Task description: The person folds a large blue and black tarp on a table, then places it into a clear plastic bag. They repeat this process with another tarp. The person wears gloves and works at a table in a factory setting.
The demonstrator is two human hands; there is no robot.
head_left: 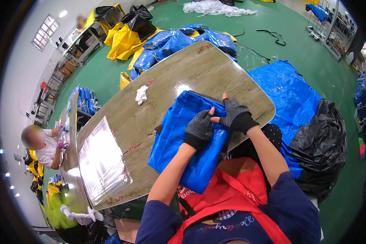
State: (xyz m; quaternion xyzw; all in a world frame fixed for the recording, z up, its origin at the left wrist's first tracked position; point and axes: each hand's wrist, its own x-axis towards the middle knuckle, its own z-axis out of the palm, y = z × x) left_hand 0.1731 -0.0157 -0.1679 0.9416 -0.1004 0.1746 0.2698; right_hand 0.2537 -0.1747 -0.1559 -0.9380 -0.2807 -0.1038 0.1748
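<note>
A folded blue plastic sheet (191, 156) lies over the front edge of the wood-patterned table (162, 81), its lower end hanging toward my lap. My left hand (199, 128), in a dark dotted glove with bare fingertips, is closed on the upper right part of the sheet. Close beside it, my right hand (236, 114) wears a matching glove and grips the sheet's right edge. The two thumbs nearly meet. Some of the fingers are hidden by the gloves and the sheet's folds.
Clear plastic sleeves (103, 160) lie at the table's left, near a crumpled white scrap (141, 94). Wrapped blue packages (179, 42) are heaped beyond the table. A blue sheet (288, 93) and black plastic (319, 148) are at right. A co-worker (46, 146) is at the left.
</note>
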